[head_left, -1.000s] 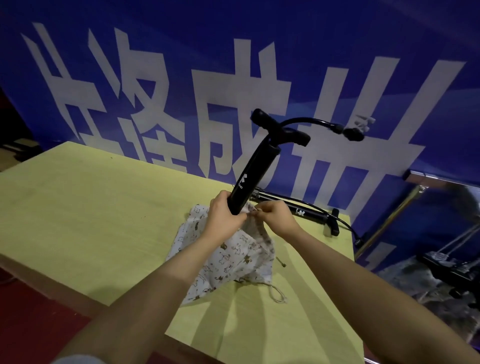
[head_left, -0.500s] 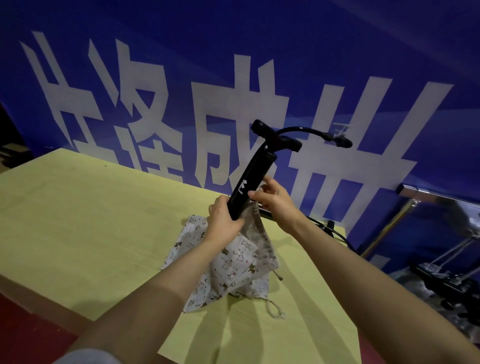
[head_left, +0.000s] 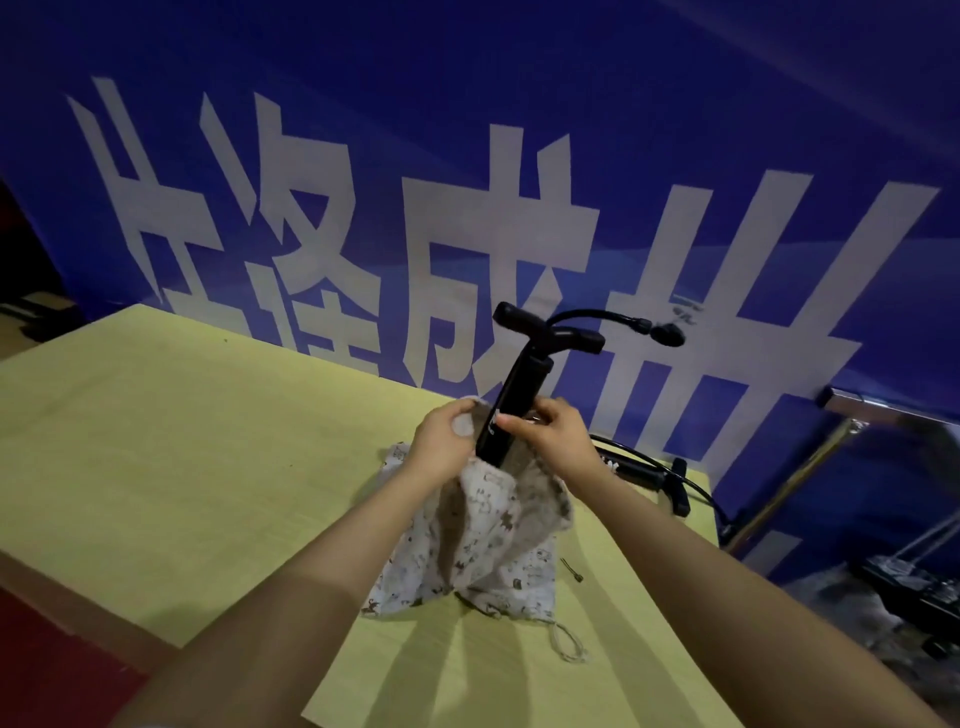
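A black hand pump (head_left: 524, 384) with a T-handle and a curved hose stands tilted, its lower end inside a white patterned drawstring bag (head_left: 483, 551) on the yellow table (head_left: 182, 441). My left hand (head_left: 447, 441) grips the bag's rim on the left of the pump. On the right, my right hand (head_left: 545, 436) pinches the opposite rim, its fingers against the pump barrel. The bag's mouth is pulled up around the barrel. The pump's bottom end is hidden in the cloth.
A second black pump (head_left: 649, 475) lies at the table's far right edge with its hose trailing off. A blue banner (head_left: 467, 182) with large white characters hangs behind. Metal frames and dark gear (head_left: 904, 587) sit on the floor at right.
Both hands have pulled the bag's mouth higher up the pump barrel. My left hand has shifted from the barrel to the bag's rim, and more of the pump is covered.
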